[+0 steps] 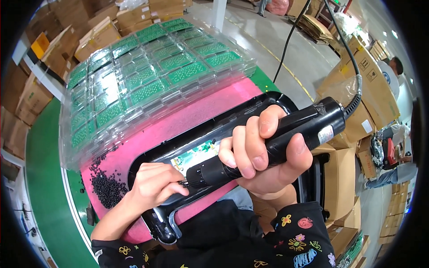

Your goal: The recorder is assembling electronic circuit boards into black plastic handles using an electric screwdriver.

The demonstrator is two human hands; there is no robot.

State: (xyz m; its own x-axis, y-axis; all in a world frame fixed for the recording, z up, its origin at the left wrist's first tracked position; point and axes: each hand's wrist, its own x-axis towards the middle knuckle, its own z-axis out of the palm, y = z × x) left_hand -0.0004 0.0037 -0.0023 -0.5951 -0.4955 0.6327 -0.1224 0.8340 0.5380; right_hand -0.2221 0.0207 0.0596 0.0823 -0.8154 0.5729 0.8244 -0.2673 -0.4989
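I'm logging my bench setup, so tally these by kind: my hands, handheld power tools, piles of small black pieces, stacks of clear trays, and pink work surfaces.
Hands: 2 (left hand, right hand)
Black power tool: 1
Pile of small black pieces: 1
Stack of clear trays: 1
Pink work surface: 1
Total: 6

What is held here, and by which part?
The right hand grips the screwdriver around its body; the left hand is at its tip, its hold unclear.

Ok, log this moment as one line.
Right hand: gripping black power driver | left hand: pinched at its tip | circuit board: inside black housing | small black pieces: heaped on pink surface
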